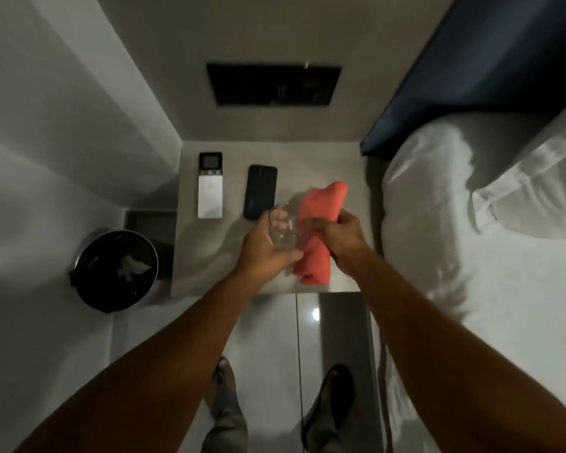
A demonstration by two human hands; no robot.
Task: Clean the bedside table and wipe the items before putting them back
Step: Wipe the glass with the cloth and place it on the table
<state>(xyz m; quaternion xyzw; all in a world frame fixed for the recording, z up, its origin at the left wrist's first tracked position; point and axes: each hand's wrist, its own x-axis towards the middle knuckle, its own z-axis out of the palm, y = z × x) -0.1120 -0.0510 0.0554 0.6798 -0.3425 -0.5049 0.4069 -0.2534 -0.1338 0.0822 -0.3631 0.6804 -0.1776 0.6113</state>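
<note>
Above the grey bedside table, my left hand grips a clear drinking glass, tilted with its mouth toward me. My right hand is closed on a coral-red cloth pressed against the side of the glass. The cloth hangs folded, its ends reaching above and below my hands. On the table's back left lie a white remote control with a small screen and, beside it, a black phone, both flat.
A black waste bin with crumpled paper inside stands on the floor left of the table. The bed with white pillow and dark blue headboard borders the table's right side. A dark wall panel is behind. My feet stand on glossy tiles.
</note>
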